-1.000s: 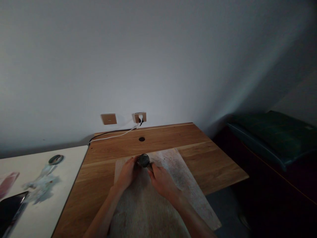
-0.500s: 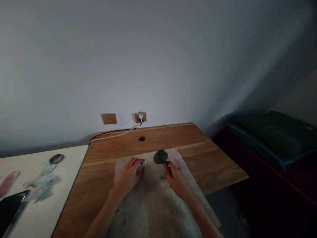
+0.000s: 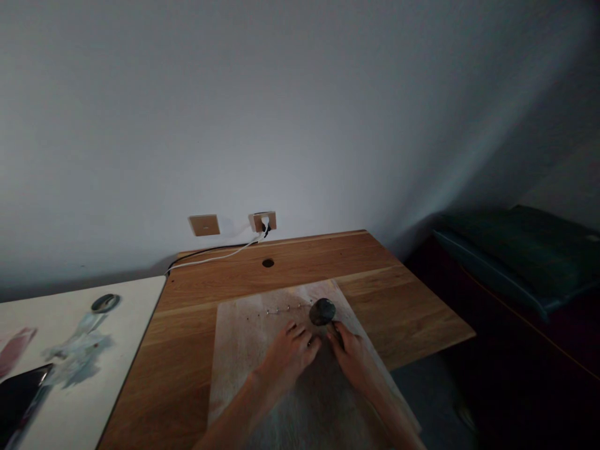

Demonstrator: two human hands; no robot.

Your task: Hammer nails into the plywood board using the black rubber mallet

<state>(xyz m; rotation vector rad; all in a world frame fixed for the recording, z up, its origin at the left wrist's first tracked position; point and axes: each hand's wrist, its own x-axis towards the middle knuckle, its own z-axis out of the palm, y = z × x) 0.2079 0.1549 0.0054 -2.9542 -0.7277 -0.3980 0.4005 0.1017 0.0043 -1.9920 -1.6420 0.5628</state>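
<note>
A mallet (image 3: 322, 312) with a dark round head is gripped by its handle in my right hand (image 3: 350, 355). Just left of it, my left hand (image 3: 293, 351) is low over the pale, worn board (image 3: 244, 356), fingers bent and drawn together. Whatever those fingers hold, if anything, is too small to make out. Beyond my hands, a row of small metal nail-like pieces (image 3: 288, 308) stands on the board. A few dark dots continue that line to the left. The mallet head partly covers the row's right end.
Under the board is a wooden table (image 3: 375, 300). A white table (image 3: 135, 325) adjoins it at left, with a roll of tape (image 3: 105, 304), crumpled clear plastic (image 3: 79, 356) and a dark phone-like device (image 3: 21, 400). Cables (image 3: 220, 255) run along the wall to a socket (image 3: 265, 221).
My left hand has moved right and nearer to me, uncovering the row of metal pieces. My right hand and the mallet have shifted slightly right and nearer.
</note>
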